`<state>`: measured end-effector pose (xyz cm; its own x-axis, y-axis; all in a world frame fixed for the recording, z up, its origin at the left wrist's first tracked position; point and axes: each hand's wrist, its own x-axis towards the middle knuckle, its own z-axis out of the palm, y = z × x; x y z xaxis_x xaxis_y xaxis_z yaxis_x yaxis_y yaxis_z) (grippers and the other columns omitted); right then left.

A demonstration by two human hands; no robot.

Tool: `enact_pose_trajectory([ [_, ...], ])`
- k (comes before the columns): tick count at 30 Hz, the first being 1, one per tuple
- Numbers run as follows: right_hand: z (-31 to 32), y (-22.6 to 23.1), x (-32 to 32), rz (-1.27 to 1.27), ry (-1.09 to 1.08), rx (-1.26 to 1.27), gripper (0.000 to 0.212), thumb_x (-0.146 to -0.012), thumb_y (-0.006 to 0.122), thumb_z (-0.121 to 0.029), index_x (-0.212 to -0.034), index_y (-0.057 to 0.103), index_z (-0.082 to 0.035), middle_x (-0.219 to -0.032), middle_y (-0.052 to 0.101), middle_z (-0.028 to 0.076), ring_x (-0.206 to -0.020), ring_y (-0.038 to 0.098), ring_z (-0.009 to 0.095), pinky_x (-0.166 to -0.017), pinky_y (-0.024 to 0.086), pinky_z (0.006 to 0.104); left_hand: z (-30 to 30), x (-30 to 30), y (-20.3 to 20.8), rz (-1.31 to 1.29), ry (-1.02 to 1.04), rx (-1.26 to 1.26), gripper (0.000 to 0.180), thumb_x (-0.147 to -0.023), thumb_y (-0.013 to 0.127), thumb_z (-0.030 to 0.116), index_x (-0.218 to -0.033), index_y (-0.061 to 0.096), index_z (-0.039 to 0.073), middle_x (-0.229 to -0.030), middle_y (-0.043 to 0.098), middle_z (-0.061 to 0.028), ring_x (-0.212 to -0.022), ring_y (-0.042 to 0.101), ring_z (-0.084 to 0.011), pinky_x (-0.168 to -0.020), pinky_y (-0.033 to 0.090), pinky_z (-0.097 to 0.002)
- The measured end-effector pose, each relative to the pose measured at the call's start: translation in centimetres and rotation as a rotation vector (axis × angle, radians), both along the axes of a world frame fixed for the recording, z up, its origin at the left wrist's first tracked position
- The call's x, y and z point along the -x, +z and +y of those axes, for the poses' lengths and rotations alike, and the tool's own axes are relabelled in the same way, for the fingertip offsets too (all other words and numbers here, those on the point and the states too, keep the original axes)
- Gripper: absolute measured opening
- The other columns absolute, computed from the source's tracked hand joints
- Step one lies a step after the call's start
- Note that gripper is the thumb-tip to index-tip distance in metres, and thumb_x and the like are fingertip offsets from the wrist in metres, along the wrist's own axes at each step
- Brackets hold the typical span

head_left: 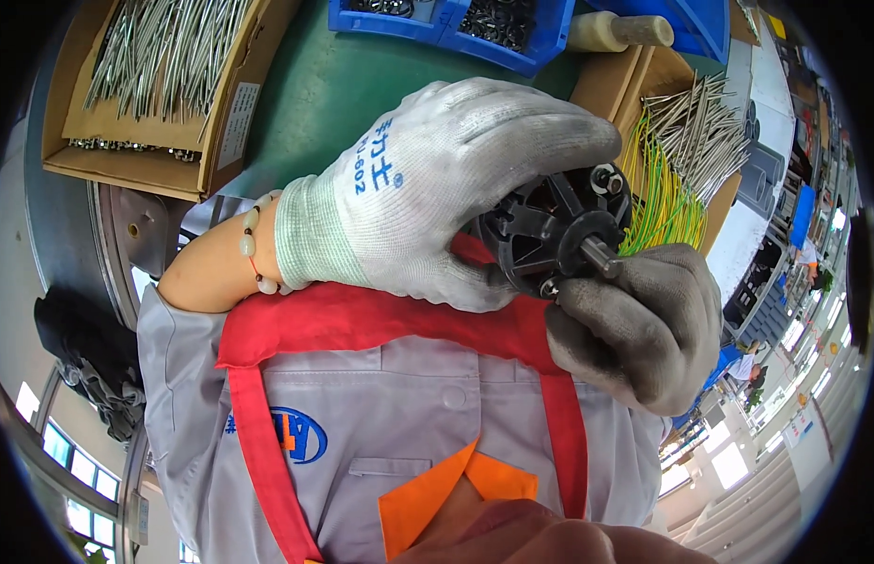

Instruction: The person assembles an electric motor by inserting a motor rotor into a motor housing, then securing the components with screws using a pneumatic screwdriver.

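My left hand (465, 160), in a white glove with a pale green cuff, is wrapped round a black electric motor (536, 230). Its thumb lies below the motor and its fingers reach over the top. The spoked end of the motor faces right, with a metal shaft (599, 256) sticking out. On its upper rim sits a metal nut (607, 179) on a bolt end, and a second nut (549, 288) shows at the lower rim. My right hand (644, 329), in a grey glove, is closed, its fingertips right beside the lower nut. Whatever its curled fingers hold is hidden.
A cardboard box of long metal rods (164, 66) stands at the left. Blue bins (498, 56) of small dark parts are at the back of the green table (310, 103). To the right are a wooden-handled mallet (620, 31), yellow-green wires (667, 202) and more rods (695, 132).
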<state>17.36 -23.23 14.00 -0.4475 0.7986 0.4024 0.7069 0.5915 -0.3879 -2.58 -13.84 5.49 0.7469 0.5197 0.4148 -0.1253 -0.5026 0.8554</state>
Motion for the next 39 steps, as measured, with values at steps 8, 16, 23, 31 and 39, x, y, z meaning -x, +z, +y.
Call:
enact_pose_trajectory([
  [8, 0.6, 1.0, 0.0, 0.001, 0.042, 0.148, 0.044, -0.05, 0.084, -0.011, -0.092, 0.07, -0.005, -0.08, 0.06, 0.008, -0.06, 0.057, 0.022, -0.049, 0.043, 0.0314, 0.0, 0.3, 0.1, 0.016, 0.005, 0.01, 0.096, -0.059, 0.088, 0.027, -0.141, 0.047, -0.002, -0.139, 0.054, -0.0206, -0.129, 0.051, -0.0384, -0.106, 0.041, -0.0471],
  [16, 0.5, -0.3, -0.6, 0.005, 0.083, 0.159, 0.036, -0.047, 0.083, -0.015, -0.082, 0.073, -0.01, -0.081, 0.058, 0.003, -0.063, 0.058, 0.018, -0.048, 0.045, 0.0286, -0.1, 0.3, -0.1, -0.004, -0.008, -0.02, 0.097, -0.064, 0.086, 0.033, -0.143, 0.043, -0.002, -0.141, 0.052, -0.0219, -0.127, 0.053, -0.0388, -0.105, 0.042, -0.0464],
  [23, 0.7, -1.5, -1.0, 0.217, 0.126, 0.143, 0.05, -0.052, 0.09, -0.024, -0.096, 0.07, -0.009, -0.083, 0.056, 0.005, -0.071, 0.058, 0.024, -0.059, 0.045, 0.0349, 0.0, 0.7, -0.4, -0.014, -0.062, 0.028, 0.098, -0.066, 0.09, 0.031, -0.145, 0.041, -0.001, -0.144, 0.048, -0.0223, -0.13, 0.051, -0.0367, -0.108, 0.042, -0.0452],
  [31, 0.5, 0.8, -2.1, -0.1, 0.126, 0.206, 0.04, -0.066, 0.072, -0.014, -0.106, 0.07, -0.012, -0.099, 0.059, 0.005, -0.089, 0.061, 0.027, -0.07, 0.051, 0.0385, -3.1, -1.5, 0.7, -0.067, 0.143, 0.233, 0.106, -0.05, 0.096, 0.033, -0.136, 0.044, 0.0, -0.132, 0.052, -0.0256, -0.117, 0.055, -0.0402, -0.101, 0.045, -0.0478],
  [39, 1.2, 0.9, -3.9, -0.027, 0.258, 0.276, 0.041, -0.061, 0.076, -0.018, -0.101, 0.074, -0.009, -0.092, 0.061, 0.005, -0.085, 0.061, 0.026, -0.07, 0.052, 0.036, -2.1, -2.7, -1.2, -0.2, 0.281, -0.006, 0.106, -0.047, 0.093, 0.048, -0.13, 0.048, -0.001, -0.116, 0.059, -0.0237, -0.104, 0.059, -0.0403, -0.091, 0.045, -0.0511],
])
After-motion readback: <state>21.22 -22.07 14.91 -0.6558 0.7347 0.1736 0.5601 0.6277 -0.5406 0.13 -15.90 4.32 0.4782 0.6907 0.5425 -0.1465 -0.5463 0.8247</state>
